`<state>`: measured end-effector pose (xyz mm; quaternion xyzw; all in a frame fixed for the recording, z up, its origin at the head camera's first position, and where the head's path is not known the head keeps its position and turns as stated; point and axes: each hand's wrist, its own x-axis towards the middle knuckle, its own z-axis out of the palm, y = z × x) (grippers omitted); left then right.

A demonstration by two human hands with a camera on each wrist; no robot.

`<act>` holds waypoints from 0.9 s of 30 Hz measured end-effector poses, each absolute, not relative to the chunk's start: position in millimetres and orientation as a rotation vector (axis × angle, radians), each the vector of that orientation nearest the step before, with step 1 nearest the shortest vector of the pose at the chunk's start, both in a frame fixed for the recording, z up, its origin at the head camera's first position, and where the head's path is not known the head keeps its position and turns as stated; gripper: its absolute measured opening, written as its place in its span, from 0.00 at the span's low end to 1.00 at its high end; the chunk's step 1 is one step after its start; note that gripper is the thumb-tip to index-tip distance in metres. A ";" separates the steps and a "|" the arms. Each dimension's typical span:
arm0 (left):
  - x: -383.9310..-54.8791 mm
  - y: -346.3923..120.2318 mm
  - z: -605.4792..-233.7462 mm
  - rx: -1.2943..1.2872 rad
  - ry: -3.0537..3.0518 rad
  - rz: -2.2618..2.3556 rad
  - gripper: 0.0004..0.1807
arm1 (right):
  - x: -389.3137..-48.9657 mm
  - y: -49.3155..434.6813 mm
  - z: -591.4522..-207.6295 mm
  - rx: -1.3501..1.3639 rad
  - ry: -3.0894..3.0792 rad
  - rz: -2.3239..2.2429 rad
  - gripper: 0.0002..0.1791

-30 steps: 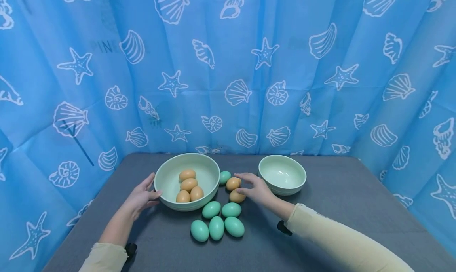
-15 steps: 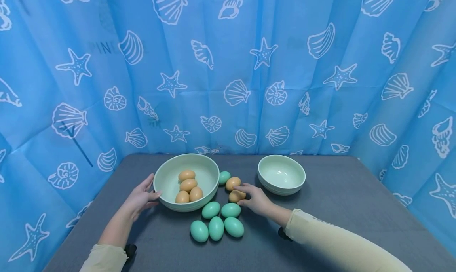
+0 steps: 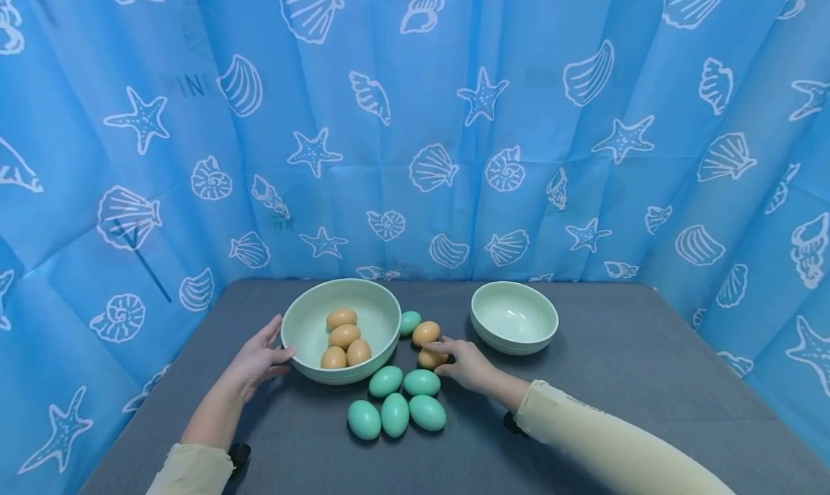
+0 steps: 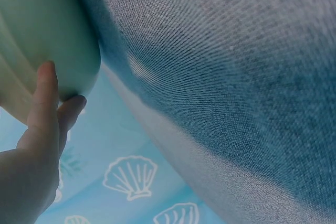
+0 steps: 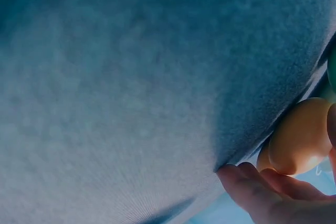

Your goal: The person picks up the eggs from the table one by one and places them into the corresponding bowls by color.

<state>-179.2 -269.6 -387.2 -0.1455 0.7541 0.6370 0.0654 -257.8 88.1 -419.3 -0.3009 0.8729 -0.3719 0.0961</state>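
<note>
My left hand (image 3: 261,358) rests against the outer left wall of the large pale green bowl (image 3: 389,351), its fingers fairly straight. In the left wrist view, two digits of the left hand (image 4: 44,129) touch the side of the bowl (image 4: 58,30). Several brown eggs (image 3: 344,335) lie inside the bowl. To the right of it, my right hand (image 3: 470,365) pinches a brown egg (image 3: 432,358) on the table, partly covering it. In the right wrist view, fingers (image 5: 247,187) and thumb flank that egg (image 5: 302,135). Another brown egg (image 3: 426,333) lies just behind it.
Several green eggs (image 3: 395,414) lie on the grey tabletop (image 3: 603,394) in front of the large bowl. One green egg (image 3: 410,323) lies beside its right wall. A smaller green bowl (image 3: 514,315) stands at the right rear. A blue shell-patterned curtain (image 3: 415,120) hangs behind the table.
My right hand has moved slightly nearer, from over the two brown eggs to the closer one, leaving the farther egg uncovered. The left hand stays at the bowl.
</note>
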 end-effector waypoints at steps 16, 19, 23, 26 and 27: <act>-180.2 -267.8 -389.1 -0.467 2.286 1.930 0.46 | -262.6 84.3 -420.1 -0.883 2.665 -1.082 0.24; -180.3 -268.3 -389.5 -0.457 2.285 1.931 0.46 | -262.7 83.8 -420.4 -0.851 2.676 -1.103 0.23; -180.5 -269.1 -390.0 -0.441 2.286 1.931 0.46 | -262.6 84.0 -420.5 -0.807 2.693 -1.118 0.22; -180.4 -269.6 -390.1 -0.445 2.284 1.934 0.46 | -262.1 85.0 -419.2 -0.794 2.695 -1.106 0.22; -180.4 -269.8 -390.1 -0.448 2.283 1.934 0.46 | -261.7 85.5 -418.5 -0.789 2.690 -1.105 0.22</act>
